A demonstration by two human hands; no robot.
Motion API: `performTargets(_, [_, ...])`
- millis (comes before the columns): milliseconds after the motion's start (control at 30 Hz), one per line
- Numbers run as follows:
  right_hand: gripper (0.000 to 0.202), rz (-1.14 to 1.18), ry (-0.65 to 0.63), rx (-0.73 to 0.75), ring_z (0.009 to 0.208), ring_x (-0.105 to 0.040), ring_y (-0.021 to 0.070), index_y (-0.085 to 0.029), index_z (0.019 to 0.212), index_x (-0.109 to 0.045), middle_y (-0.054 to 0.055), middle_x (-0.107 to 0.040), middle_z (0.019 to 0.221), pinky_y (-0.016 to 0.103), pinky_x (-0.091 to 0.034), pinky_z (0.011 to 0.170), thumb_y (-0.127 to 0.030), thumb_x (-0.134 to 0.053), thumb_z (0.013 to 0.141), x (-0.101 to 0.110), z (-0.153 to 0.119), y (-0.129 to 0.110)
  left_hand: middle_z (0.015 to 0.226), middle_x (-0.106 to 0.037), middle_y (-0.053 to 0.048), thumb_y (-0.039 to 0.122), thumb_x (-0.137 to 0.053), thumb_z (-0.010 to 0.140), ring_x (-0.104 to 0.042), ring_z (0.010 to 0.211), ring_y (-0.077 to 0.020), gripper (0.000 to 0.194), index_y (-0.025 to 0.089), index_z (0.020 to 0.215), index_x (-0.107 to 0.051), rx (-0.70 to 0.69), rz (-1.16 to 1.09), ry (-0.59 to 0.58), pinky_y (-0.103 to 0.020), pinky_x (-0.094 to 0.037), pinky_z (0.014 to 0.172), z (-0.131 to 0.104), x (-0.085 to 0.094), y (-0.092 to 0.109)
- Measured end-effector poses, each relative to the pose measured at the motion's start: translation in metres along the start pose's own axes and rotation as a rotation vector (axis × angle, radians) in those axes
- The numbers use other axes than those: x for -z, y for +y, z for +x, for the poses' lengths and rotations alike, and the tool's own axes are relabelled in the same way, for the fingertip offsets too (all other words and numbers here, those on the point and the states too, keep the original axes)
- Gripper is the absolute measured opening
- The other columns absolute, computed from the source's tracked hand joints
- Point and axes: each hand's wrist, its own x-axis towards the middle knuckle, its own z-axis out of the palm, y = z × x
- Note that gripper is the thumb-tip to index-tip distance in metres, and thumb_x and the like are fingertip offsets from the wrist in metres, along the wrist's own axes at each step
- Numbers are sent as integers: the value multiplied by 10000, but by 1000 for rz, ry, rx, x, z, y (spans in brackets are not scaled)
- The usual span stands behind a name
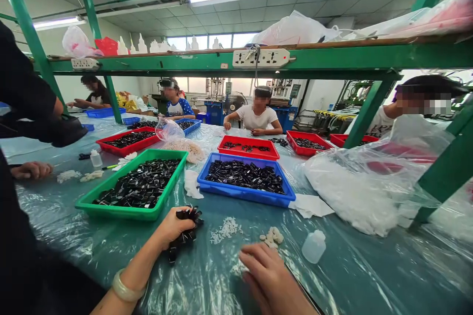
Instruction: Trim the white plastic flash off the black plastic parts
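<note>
My left hand (170,228), with a pale bangle (127,287) on its wrist, is closed around a clump of small black parts (185,236), some hanging below the fingers. My right hand (269,270) reaches in from the bottom edge, fingers stretched forward and slightly apart, low over the table; I see nothing held in it. By its fingertips lie some white bits, partly covered. Beyond are a pile of small white pieces (226,230) and some cream-coloured lumps (272,237). A small white squeeze bottle (314,246) lies tilted to the right.
A green tray (121,212) and a blue tray (244,194) hold black parts; red trays (248,153) stand behind. A clear bag of white material (354,202) bulges at right. Green shelf posts (373,108) and a crossbeam frame the table. Several co-workers sit around; one stands at left.
</note>
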Motion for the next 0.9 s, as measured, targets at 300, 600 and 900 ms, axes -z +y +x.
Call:
performTargets(300, [234, -366, 51, 56, 1248, -387, 289, -183, 1038, -618, 71, -579, 1172, 623, -184, 1016, -251, -443, 896, -71, 118, 2, 578, -418, 30, 249, -557, 556, -369, 563, -82, 175, 113, 660, -518, -49, -1, 13, -196, -294, 519, 2, 2, -4])
performTargets(600, [153, -522, 97, -109, 967, -517, 167, -101, 858, -585, 59, -566, 975, 347, -440, 826, -133, -439, 887, -57, 111, 37, 569, -429, 31, 246, -559, 554, -392, 542, -85, 190, 112, 684, -523, -10, -27, -16, -195, -300, 496, 0, 1, 0])
performTargets(900, [126, -510, 159, -163, 925, -495, 155, -103, 836, -558, 46, -538, 937, 328, -422, 816, -121, -441, 878, -51, 96, 57, 569, -432, 36, 251, -556, 549, -413, 538, -86, 201, 119, 696, -526, 10, -6, -27, -195, -328, 497, 0, 2, 0])
